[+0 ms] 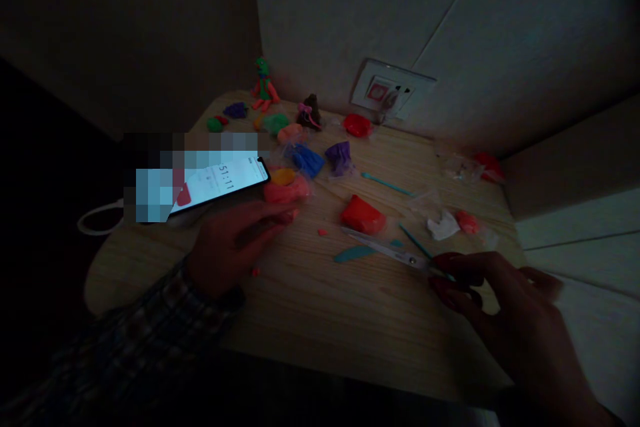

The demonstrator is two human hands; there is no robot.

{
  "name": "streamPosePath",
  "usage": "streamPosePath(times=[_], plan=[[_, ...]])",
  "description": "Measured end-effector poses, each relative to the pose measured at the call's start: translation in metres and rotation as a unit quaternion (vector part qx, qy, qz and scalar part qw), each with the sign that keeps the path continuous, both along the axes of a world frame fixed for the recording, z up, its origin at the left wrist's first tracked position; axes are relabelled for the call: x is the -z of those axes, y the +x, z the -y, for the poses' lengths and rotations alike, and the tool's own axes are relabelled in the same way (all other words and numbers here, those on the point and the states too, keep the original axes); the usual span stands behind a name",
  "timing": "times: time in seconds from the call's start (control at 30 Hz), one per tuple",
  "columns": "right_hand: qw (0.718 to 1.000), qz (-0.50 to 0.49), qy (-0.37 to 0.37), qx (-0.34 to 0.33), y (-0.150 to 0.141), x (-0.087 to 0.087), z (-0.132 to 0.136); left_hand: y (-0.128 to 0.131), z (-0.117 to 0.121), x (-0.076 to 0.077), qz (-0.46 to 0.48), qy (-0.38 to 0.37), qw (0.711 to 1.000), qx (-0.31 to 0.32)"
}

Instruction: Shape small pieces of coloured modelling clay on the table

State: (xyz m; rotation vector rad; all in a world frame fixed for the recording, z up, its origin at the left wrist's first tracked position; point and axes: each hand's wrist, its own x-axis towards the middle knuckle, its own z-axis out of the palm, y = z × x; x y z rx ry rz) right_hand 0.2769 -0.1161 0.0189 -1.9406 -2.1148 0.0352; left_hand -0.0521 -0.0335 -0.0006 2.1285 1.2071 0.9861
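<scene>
My right hand (525, 307) grips a pair of scissors (395, 252) by the dark red handles. The blades point left over the tabletop, close together, near a red-orange packet of modelling clay (363, 215). Below the blades lies a flat teal modelling tool (354, 253), and a thin teal stick (415, 240) runs towards the handles. On the left, my left hand (237, 240) is closed in a pinch, with a small bit of pink clay (295, 214) at its fingertips. Tiny pink scraps (323, 232) lie on the wood between both hands.
A lit phone (225, 180) lies at the left. Clay packets, including blue (307, 160) and purple (340, 159), spread across the wooden table (320, 320). A green clay figure (264, 83) stands at the back, near a wall socket (393, 90). White clay (443, 225) lies right.
</scene>
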Motion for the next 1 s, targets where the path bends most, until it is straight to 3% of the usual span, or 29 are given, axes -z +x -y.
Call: streamPosePath(times=[0.4, 0.7, 1.0], plan=[[1.0, 0.01, 0.001, 0.001, 0.002, 0.003, 0.003, -0.049, 0.024, 0.013, -0.093, 0.072, 0.991, 0.067], [1.0, 0.006, -0.006, -0.002, 0.003, 0.002, 0.005, -0.041, 0.029, 0.002, -0.138, 0.059, 0.986, 0.08], [1.0, 0.001, -0.006, 0.004, 0.004, 0.005, 0.006, -0.036, 0.03, 0.005, -0.144, 0.104, 0.98, 0.087]])
